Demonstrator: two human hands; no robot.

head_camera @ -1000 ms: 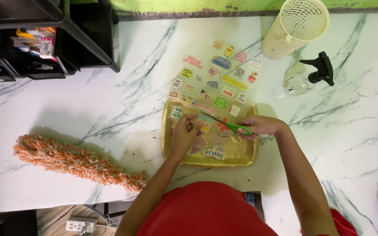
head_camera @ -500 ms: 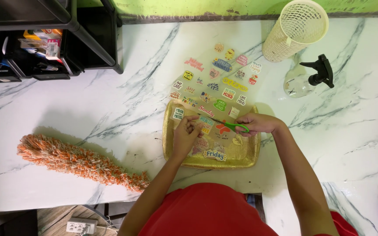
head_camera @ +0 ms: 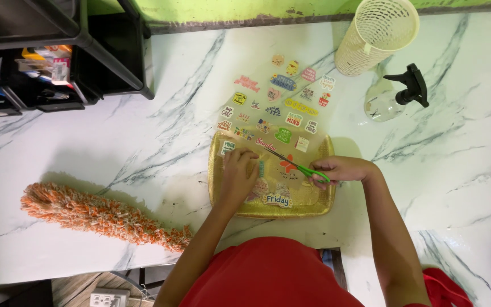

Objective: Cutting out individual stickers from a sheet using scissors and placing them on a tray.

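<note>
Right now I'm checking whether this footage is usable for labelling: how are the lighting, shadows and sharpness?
Head view: even, soft light on the white marbled table; a faint shadow lies beside the orange fluffy duster; mild sheen on the gold rectangular tray; both hands and the green-handled scissors look reasonably sharp; small sticker print is too fine to resolve.

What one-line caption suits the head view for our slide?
Left hand steadies a sticker sheet over a gold tray; right hand holds green-handled scissors.

tray on table, duster left, basket behind right
</note>
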